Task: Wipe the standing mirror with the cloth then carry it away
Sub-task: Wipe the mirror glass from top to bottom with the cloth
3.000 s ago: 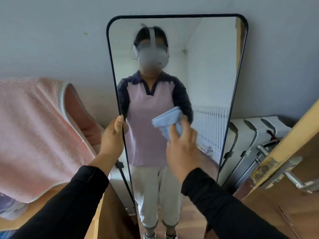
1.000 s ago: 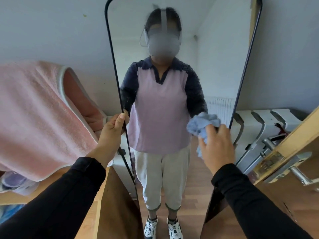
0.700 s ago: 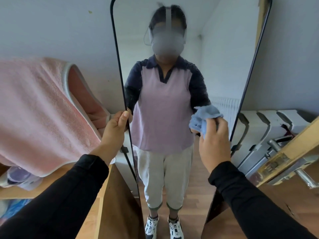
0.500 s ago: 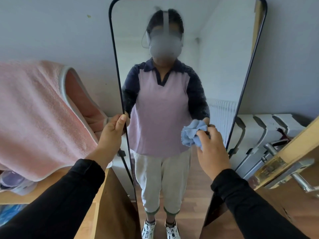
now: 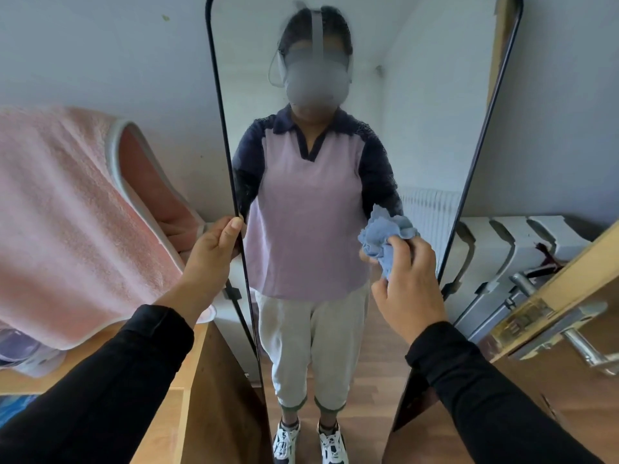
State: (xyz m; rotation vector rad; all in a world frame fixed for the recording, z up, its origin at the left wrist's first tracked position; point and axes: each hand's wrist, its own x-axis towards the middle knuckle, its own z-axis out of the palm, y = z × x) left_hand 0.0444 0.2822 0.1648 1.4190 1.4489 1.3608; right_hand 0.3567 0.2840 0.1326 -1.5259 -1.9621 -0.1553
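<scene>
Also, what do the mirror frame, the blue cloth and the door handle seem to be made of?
Mirror frame: thin, dark, matte, rounded at the corners; probably painted metal, though plastic is possible.
Blue cloth, bunched in the right hand: soft, crumpled, slightly fuzzy fabric, perhaps microfibre.
Door handle: silvery, shiny lever on a worn brass-coloured plate; looks like metal.

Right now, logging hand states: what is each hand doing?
Left hand: grips the mirror frame's left edge.
Right hand: holds the bunched blue cloth against the glass.
</scene>
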